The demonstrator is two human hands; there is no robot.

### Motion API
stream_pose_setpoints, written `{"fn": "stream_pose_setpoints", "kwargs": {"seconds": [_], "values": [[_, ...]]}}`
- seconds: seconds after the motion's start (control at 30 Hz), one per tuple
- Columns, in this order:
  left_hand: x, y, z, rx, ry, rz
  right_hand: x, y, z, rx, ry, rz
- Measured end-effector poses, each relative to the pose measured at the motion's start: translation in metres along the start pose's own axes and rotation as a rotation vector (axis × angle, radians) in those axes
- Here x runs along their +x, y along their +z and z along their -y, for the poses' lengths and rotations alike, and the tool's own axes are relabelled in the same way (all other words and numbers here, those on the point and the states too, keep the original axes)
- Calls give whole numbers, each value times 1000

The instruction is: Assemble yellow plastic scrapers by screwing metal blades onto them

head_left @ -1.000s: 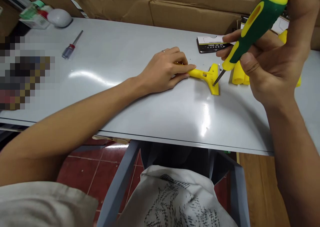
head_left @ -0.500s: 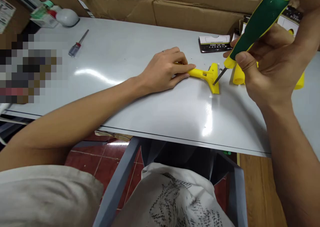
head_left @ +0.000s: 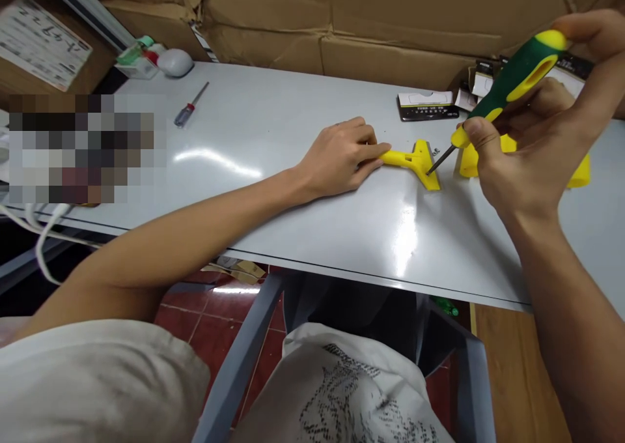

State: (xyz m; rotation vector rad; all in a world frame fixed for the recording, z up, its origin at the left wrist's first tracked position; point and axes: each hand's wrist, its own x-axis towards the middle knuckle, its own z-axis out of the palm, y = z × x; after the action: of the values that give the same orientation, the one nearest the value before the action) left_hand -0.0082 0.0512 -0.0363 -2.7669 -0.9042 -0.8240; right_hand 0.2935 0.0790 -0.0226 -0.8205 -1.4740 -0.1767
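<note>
Left hand [head_left: 339, 159] pinches yellow plastic T-shaped scraper [head_left: 420, 163]; right hand [head_left: 530, 163] grips green-and-yellow-handled screwdriver [head_left: 508, 81], tip at scraper's head. Screw work looks underway, unfinished; small dark bits [head_left: 435, 151] loose alongside.

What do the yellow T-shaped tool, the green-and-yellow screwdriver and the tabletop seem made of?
Yellow T-shaped tool: probably moulded plastic, smooth and evenly coloured.
Green-and-yellow screwdriver: grey shaft, likely metal; smooth two-coloured handle, likely plastic, perhaps partly rubber.
Tabletop: glossy pale grey, reflecting bright light; painted metal or laminate, can't tell.
</note>
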Motion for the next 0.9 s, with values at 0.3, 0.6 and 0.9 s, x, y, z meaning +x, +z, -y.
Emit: {"fn": "stream_pose_setpoints", "kwargs": {"seconds": [0.3, 0.6, 0.9], "values": [[-1, 3, -2, 52, 62, -35, 2, -23, 45, 20, -99, 228], [0, -2, -1, 72, 61, -2, 8, -39, 39, 145, -153, 447], [1, -6, 7, 45, 86, -28, 0, -33, 58, 185, -5, 258]]}}
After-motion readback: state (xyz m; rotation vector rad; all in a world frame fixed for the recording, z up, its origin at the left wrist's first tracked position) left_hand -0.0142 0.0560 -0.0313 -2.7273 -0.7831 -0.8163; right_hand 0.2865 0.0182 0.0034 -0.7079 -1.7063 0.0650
